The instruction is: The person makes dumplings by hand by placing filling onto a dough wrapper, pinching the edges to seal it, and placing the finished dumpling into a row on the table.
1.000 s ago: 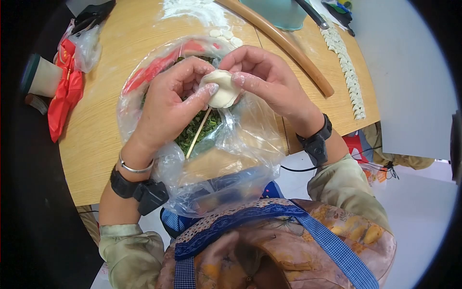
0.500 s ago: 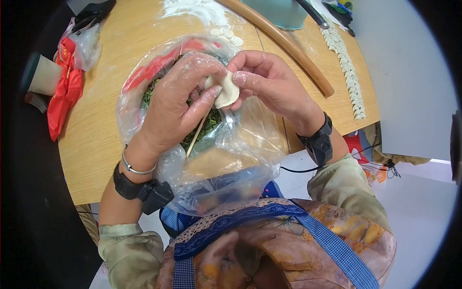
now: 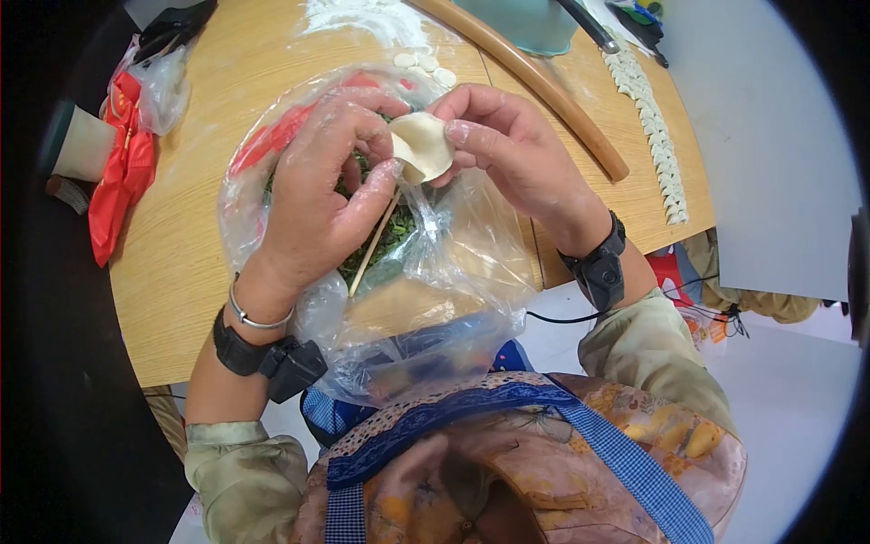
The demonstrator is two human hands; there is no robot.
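over at 9 o'clock on the round wooden table [image 3: 181, 272] there's a red plastic bag [image 3: 122, 172] bunched up next to a pale cup [image 3: 86, 143], both well away from the action. moving in, the person's left hand [image 3: 317, 195] is curled over the middle of the table, fingers bent and floury, thumb and forefinger pinching the left edge of a dumpling [image 3: 422, 145]. a thin wooden stick [image 3: 373, 243] pokes out from under that hand at about 6 o'clock, can't tell if the hand is actually gripping it or it's just resting in the filling. under both hands sits a bowl wrapped in a clear plastic bag [image 3: 453, 263], with chopped green filling [image 3: 385, 238] showing through.

the dumpling is held up in the air right above the filling, dead centre between the two hands, folded over with the seam up top. the right hand [image 3: 512, 150] has it from the 3 o'clock side, thumb and first finger pressed on the wrapper's edge, other fingers tucked behind.

further right a long wooden rolling pin [image 3: 544, 91] lies diagonally from 12 toward 3 o'clock, and past it a row of finished dumplings [image 3: 657, 136] runs along the table edge. a few small dough rounds [image 3: 426, 68] sit at 12 o'clock by a patch of flour [image 3: 362, 18].
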